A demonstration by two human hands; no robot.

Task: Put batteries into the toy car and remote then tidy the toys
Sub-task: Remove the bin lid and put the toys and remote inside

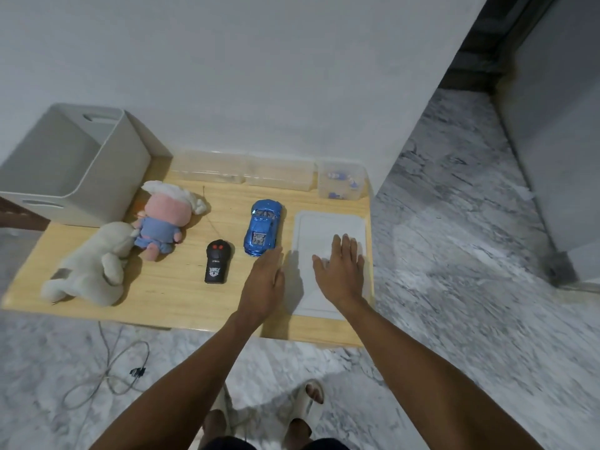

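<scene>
Wooden table (181,293): both hands empty, fingers straight, left hand (263,280) near the car (262,227), right hand (341,271) over the tray (328,222). A careless reach could knock the car sideways.

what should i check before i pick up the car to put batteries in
1. Left hand free: ok, fingers straight, holding nothing.
2. Right hand free: ok, open over the white tray.
3. Car within reach: ok, upright just beyond the left hand.
4. Batteries at hand: cannot tell; small blue items lie in the clear box, too blurred to identify.
5. Remote ready: ok, lying on the table left of the car.
6. Car's battery cover: cannot tell, its underside is hidden.
</scene>
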